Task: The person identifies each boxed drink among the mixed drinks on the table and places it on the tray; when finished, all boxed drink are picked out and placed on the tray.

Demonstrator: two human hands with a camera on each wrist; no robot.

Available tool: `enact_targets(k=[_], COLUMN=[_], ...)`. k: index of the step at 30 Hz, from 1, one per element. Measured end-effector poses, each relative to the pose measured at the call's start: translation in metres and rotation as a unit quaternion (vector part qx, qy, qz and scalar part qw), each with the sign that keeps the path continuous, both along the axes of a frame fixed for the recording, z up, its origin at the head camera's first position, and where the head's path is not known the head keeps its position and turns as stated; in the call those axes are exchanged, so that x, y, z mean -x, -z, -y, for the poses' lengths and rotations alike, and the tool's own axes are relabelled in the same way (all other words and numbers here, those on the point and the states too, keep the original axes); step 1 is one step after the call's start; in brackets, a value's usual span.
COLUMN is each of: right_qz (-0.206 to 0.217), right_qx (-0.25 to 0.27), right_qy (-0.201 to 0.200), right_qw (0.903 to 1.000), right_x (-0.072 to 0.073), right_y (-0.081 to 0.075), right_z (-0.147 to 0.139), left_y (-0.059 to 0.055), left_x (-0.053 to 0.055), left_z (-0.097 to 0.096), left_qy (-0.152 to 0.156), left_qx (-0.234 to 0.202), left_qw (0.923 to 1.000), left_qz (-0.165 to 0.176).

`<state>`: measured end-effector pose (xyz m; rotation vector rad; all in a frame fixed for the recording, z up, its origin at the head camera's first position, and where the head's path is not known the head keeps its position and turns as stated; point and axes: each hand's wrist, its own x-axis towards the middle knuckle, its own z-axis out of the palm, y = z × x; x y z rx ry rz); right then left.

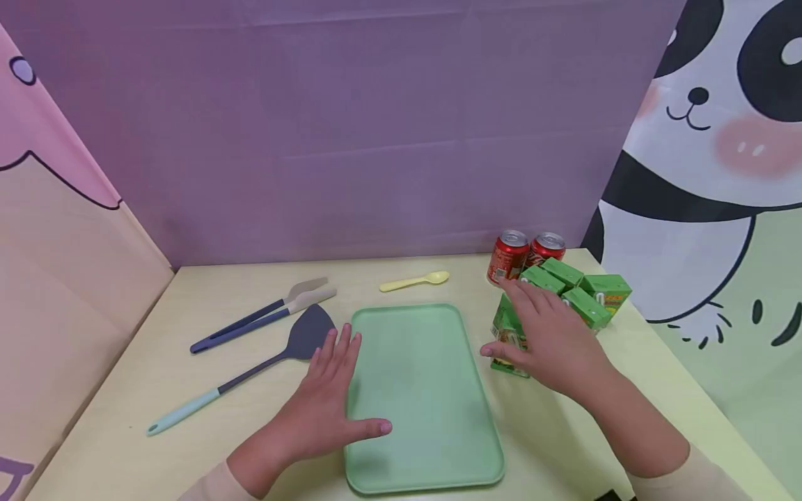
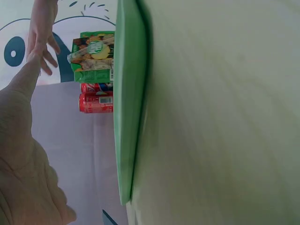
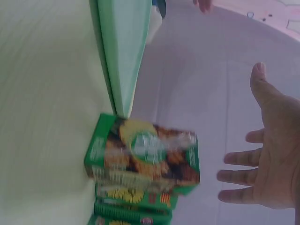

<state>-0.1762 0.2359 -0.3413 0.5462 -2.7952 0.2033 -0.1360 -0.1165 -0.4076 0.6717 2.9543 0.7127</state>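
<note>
My left hand [image 1: 319, 410] spreads its fingers over the left edge of a pale green tray [image 1: 426, 403], holding nothing. In the left wrist view its palm [image 2: 23, 173] hangs beside the tray's rim [image 2: 129, 98]. Over at the right, my right hand [image 1: 557, 341] reaches above several green drink cartons [image 1: 585, 306] with its fingers extended. The nearest carton [image 1: 509, 341] stands partly hidden behind that hand. The right wrist view shows this carton [image 3: 145, 152], with a straw on its side, and a gap between it and the fingers [image 3: 241, 177].
Two red soda cans [image 1: 507, 256] stand behind the cartons. A yellow spoon [image 1: 413, 281] lies beyond the tray. To the left lie blue-handled tongs [image 1: 250, 323] and a dark spatula [image 1: 307, 334] with a light blue handle. Cloth walls border the table [image 1: 113, 417].
</note>
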Motion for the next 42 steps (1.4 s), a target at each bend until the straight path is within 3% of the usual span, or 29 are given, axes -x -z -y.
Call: enact_targets(k=[7, 22, 33, 42], right_qz=[0.056, 0.114, 0.121, 0.134], right_qx=[0.011, 0.019, 0.044, 0.067], right_qy=[0.03, 0.054, 0.05, 0.043], right_qw=[0.9979, 0.9919, 0.9904, 0.9878], right_x=[0.001, 0.014, 0.02, 0.021], right_y=[-0.002, 0.012, 0.018, 0.004], right_z=[-0.018, -0.035, -0.041, -0.027], left_y=[0.009, 0.02, 0.022, 0.024], left_x=[-0.007, -0.022, -0.025, -0.023], left_z=[0.007, 0.015, 0.012, 0.01], left_qy=[-0.001, 0.033, 0.045, 0.04], left_qx=[0.004, 0.025, 0.055, 0.069], left_qw=[0.9992, 0.9913, 0.9891, 0.988], left_qz=[0.04, 0.125, 0.129, 0.132])
